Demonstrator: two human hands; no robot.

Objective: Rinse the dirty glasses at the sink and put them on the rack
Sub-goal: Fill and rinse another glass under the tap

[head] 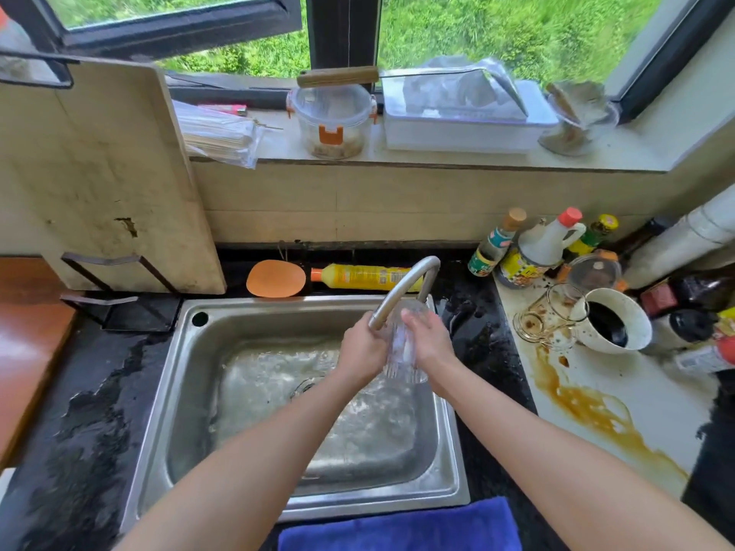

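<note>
Left hand (pixel 364 347) and right hand (pixel 429 340) both curl round the ribbed glass (pixel 401 351) under the faucet (pixel 401 286); likely slick, light, fragile, so hold mid-body.

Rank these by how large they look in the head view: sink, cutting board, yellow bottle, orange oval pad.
1. sink
2. cutting board: not far behind, and it stands farther from the camera, so true order is unsure
3. yellow bottle: partly hidden by the tap
4. orange oval pad
</note>
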